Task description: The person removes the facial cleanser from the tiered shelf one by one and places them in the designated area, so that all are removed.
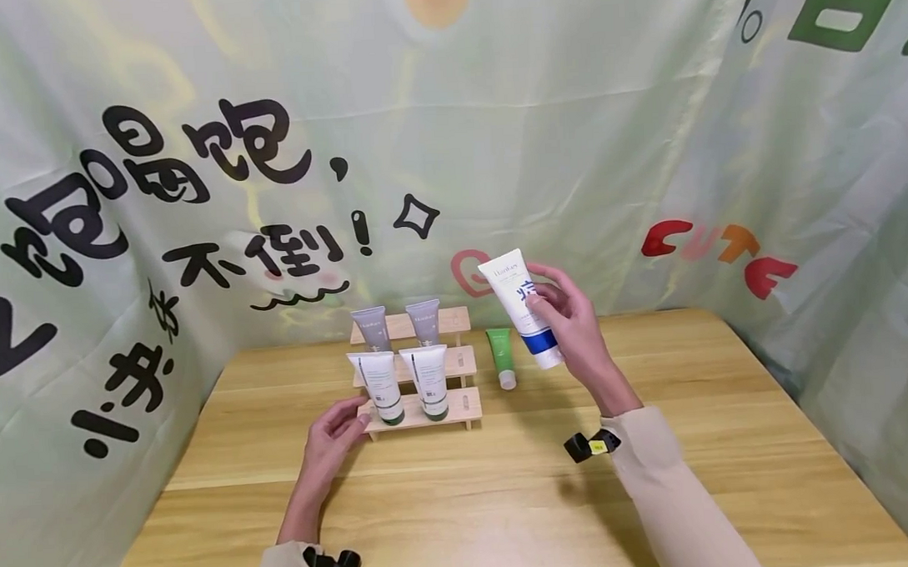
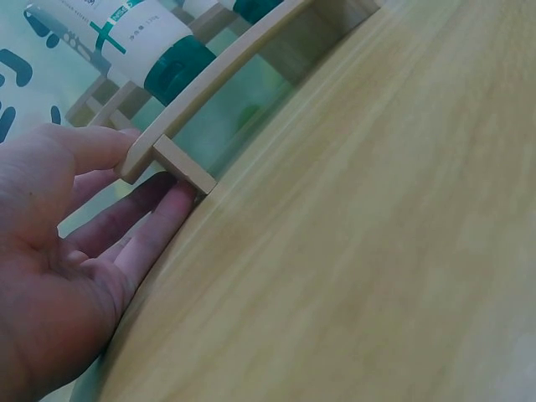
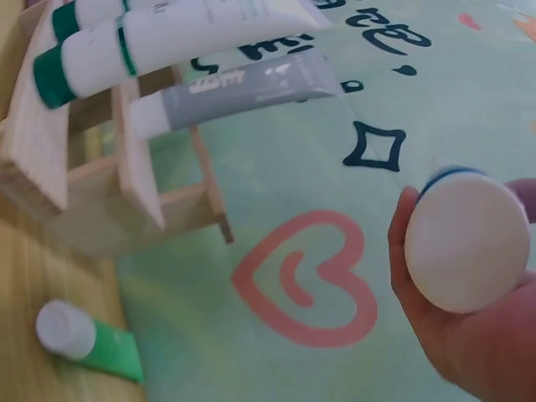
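I have the right hand [image 1: 576, 329] gripping the white-and-blue tube [image 1: 516, 294], thumb across its front, tilted and cap-down in the air near the wooden rack [image 1: 462, 406] and above the desk [image 1: 469, 500]. The left hand [image 1: 332, 434] pinches the left end of the rack's lowest tier. I read this step as bringing the tube to the display while I steady the rack. The next move probably calls for straightening the tube and lowering it cap-first, without knocking the two white tubes [image 1: 382, 386] on the lowest tier or the grey tubes [image 1: 424, 322] behind them.

The head view gives me the tube's printed front; my right wrist view shows only the round end of its cap [image 3: 467, 243], hiding that print. The left wrist view alone reveals fingers tucked beneath the tier, by its leg. It misses the green tube [image 1: 501, 353], lying beside the rack in both other views.
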The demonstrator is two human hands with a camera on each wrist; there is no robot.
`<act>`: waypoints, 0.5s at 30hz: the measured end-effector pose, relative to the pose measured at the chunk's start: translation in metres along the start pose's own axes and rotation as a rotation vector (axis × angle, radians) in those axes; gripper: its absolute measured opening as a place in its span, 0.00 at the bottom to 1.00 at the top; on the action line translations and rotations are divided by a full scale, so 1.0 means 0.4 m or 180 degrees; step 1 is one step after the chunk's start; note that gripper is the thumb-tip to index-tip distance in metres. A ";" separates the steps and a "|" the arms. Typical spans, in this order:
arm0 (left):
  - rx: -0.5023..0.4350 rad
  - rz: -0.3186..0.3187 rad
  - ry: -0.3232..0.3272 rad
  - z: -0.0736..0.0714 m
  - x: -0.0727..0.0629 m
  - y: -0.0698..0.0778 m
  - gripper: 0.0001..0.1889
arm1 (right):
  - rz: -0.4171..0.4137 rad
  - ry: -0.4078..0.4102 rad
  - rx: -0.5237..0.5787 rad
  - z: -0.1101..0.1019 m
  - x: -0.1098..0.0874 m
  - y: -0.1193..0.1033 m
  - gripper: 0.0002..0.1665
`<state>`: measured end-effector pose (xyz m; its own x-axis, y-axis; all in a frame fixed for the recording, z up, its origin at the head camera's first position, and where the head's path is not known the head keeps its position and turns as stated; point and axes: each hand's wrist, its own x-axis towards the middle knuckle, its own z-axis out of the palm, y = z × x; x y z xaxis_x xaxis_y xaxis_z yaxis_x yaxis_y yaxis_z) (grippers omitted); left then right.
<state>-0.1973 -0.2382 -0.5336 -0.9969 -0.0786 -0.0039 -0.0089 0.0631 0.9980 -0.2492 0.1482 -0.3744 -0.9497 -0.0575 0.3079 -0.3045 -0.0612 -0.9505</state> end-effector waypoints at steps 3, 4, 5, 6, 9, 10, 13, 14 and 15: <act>-0.0010 0.0003 -0.0007 0.000 -0.001 -0.002 0.22 | 0.0056 0.0083 0.0005 -0.015 -0.015 0.018 0.26; -0.0011 0.0010 -0.0015 0.001 -0.001 -0.002 0.22 | 0.0082 0.0121 0.0003 -0.020 -0.021 0.025 0.26; -0.0022 0.0013 -0.0021 0.001 -0.001 -0.003 0.22 | 0.0099 0.0164 -0.0011 -0.025 -0.025 0.032 0.26; -0.0029 0.0016 -0.0030 0.001 0.000 -0.003 0.22 | 0.0111 0.0210 -0.0032 -0.030 -0.029 0.038 0.26; -0.0001 -0.0004 -0.0041 0.000 0.000 0.001 0.22 | 0.0153 0.0302 -0.0041 -0.042 -0.040 0.053 0.25; -0.0005 -0.0009 -0.0040 0.000 0.001 0.002 0.22 | 0.0184 0.0308 -0.0037 -0.047 -0.043 0.058 0.25; -0.0017 -0.0018 -0.0038 -0.001 0.002 0.002 0.22 | 0.0323 0.0331 -0.0007 -0.059 -0.050 0.073 0.27; -0.0035 -0.0011 -0.0041 -0.001 0.003 0.000 0.22 | 0.0380 0.0341 -0.0031 -0.064 -0.052 0.079 0.28; -0.0043 -0.0003 -0.0045 0.000 0.003 -0.001 0.21 | 0.0422 0.0352 -0.0054 -0.067 -0.054 0.085 0.28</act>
<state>-0.1985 -0.2385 -0.5341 -0.9979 -0.0646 -0.0056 -0.0088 0.0496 0.9987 -0.2412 0.1742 -0.4145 -0.9836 0.0460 0.1743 -0.1763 -0.0433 -0.9834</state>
